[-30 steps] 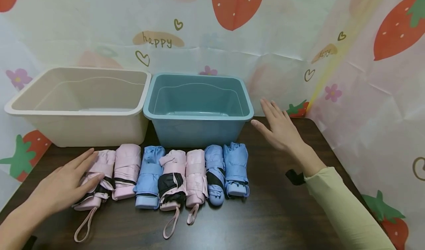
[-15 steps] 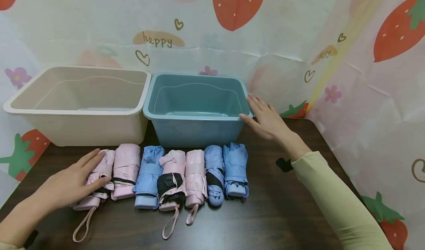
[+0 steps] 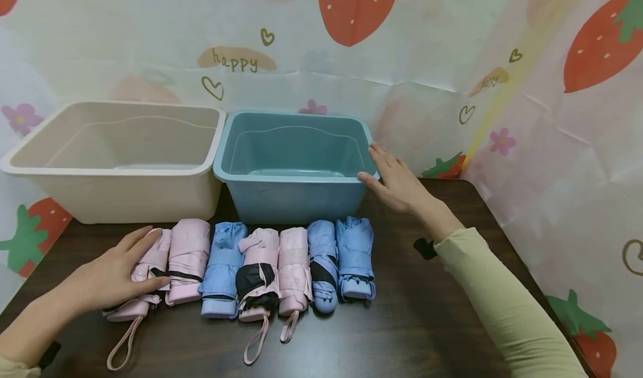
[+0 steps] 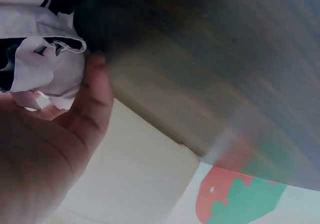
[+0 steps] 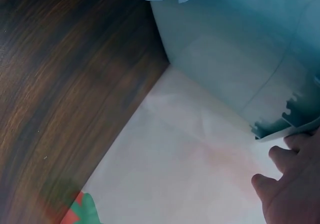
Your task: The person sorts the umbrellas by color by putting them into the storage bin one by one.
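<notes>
Several folded umbrellas lie side by side, pink and blue mixed. My left hand (image 3: 113,272) rests over the leftmost pink umbrella (image 3: 150,261), covering much of it; its thumb reaches toward the second pink umbrella (image 3: 188,255). The left wrist view shows a bent finger (image 4: 97,94) along that pink umbrella's side (image 4: 50,67). With fingers extended, my right hand (image 3: 397,182) touches the right rim of the blue bin (image 3: 296,199). The right wrist view shows its fingertips by the bin's rim (image 5: 287,132). Nearest this hand is the rightmost blue umbrella (image 3: 355,258).
A larger cream bin (image 3: 135,199) stands left of the blue one, their rims close together. Both stand behind the umbrellas on a dark wooden table (image 3: 402,322). A strawberry-printed sheet (image 3: 427,43) hangs behind and at the right. Wrist straps (image 3: 351,347) of two pink umbrellas trail forward.
My right hand has moved left from beside the blue bin to its right rim. The left hand has shifted slightly right over the leftmost pink umbrella, its fingers a little more bent.
</notes>
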Available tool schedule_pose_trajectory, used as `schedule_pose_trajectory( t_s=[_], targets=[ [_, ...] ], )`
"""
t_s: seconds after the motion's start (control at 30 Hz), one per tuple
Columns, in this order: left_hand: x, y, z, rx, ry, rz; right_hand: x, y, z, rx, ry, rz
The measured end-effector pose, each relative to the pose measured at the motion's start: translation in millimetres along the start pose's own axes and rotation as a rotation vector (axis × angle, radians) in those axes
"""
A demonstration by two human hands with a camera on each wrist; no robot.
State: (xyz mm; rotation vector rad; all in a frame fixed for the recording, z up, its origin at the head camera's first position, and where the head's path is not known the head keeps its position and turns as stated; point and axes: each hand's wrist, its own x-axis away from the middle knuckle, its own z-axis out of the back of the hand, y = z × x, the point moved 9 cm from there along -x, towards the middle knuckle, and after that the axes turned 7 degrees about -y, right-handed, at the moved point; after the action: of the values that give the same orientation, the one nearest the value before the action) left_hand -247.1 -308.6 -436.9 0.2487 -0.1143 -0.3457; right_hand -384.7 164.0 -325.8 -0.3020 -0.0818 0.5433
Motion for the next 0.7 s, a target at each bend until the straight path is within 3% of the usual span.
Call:
schedule_pose_trajectory(
  t_s=[0.2,0.37,0.6,0.7],
  targets=[
    [-9.2,1.4,-3.3,0.077,0.011,-0.044,-0.4,2.1,-0.4,0.027,0.012,-0.004],
    [-10.2,1.3,-4.6,0.126,-0.006,-0.007,-0.1,1.7,-0.5,0.05,0.017,-0.006],
    [-11.8,-0.3,-4.0,0.184,0.019,0.052,0.6,0.1,1.1,0.06,0.019,-0.004],
    [-12.0,-4.0,-4.0,0.226,0.041,0.05,0.0,-0.3,0.6,0.062,0.013,-0.003]
  ],
)
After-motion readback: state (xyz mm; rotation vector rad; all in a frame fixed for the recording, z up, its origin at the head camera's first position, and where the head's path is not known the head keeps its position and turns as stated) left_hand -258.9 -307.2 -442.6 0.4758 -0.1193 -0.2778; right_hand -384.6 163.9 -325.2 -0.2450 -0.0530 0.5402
